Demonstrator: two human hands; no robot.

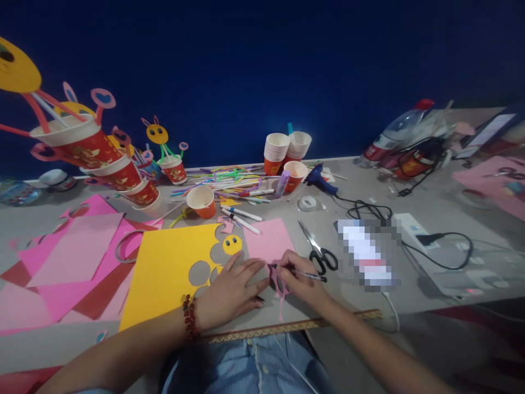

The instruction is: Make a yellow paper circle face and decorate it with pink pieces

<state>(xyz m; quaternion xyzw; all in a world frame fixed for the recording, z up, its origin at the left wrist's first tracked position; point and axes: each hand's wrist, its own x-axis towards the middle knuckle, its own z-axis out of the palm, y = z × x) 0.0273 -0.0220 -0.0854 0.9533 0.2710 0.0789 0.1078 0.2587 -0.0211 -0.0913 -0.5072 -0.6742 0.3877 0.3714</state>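
My right hand (301, 276) is closed around a pen (314, 275), its tip down at the lower edge of a light pink sheet (268, 238) that has a cut-away, holed part on its near side. My left hand (232, 295) lies flat, fingers stretched toward the pen tip and nothing gripped in them. A small dark object, partly hidden, shows by its lower fingers. Above this hand is a yellow paper face (232, 244) with drawn eyes. A yellow sheet (159, 262) with round holes lies left of it, partly under my left forearm.
Black-handled scissors (322, 257) and a blurred-out phone (365, 251) lie to the right. Behind are markers (241, 219), coloured sticks (221, 183), paper cups (276, 148) and a blue glue gun (322, 179) with its cord. Pink sheets (77, 251) and decorated cups (86, 145) occupy the left.
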